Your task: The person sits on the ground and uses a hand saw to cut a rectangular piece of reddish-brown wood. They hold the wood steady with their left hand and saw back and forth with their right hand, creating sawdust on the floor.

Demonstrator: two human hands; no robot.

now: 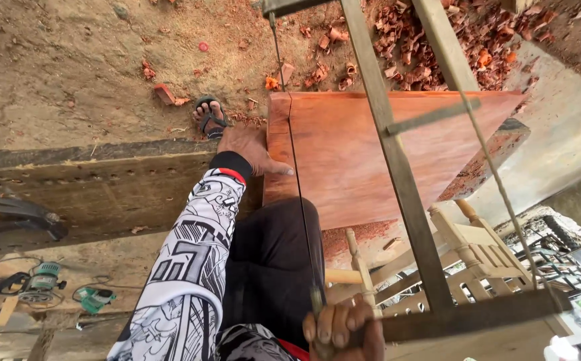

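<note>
The left hand (254, 150) lies flat, fingers spread, on the near left corner of a reddish wooden board (364, 154) at the centre of the frame, pressing it against the dark workbench beam (90, 184). The right hand (340, 331), at the bottom edge, is clenched around the lower handle of a wooden frame saw (404, 194), whose thin blade (297, 174) runs up across the board near its left edge. A dark kerf line follows the blade along the strip; how far the cut has gone cannot be told, since blade and line overlap. The narrow strip is still joined to the board. Red shavings (424, 47) litter the ground at upper right
</note>
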